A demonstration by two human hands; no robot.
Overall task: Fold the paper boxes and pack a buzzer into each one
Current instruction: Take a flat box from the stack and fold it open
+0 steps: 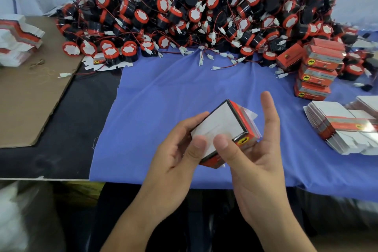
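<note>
- Holding a half-folded red-and-white paper box [223, 127] between them, the left hand [176, 149] and the right hand [259, 155] sit nearest the camera, above the front part of a wrinkled blue cloth [163, 92].
- The left grip is clamped on the box: its fingers curl round the left edge and its thumb lies on the white panel.
- The right grip pinches the box too, with the thumb on the same white panel just beside the left thumb and the palm behind the red side. Its index finger stands straight, apart from the box.
- The box is tilted, one corner pointing away; whether anything is inside cannot be told.
- The cloth covers the right part of a black counter [61, 133], and a flat brown cardboard sheet [30, 104] lies at the left.
- At the right lies a fanned stack of flat white-and-red box blanks [337, 129].
- Beyond it stands a pile of closed red boxes with yellow labels [317, 71].
- At far left, a second heap of flat blanks [16, 41] rests on the cardboard, near loose tan rubber bands [43, 71].
- Farthest back rises a mound of black cylindrical buzzers with red caps, red wires and white plugs [204, 6].
</note>
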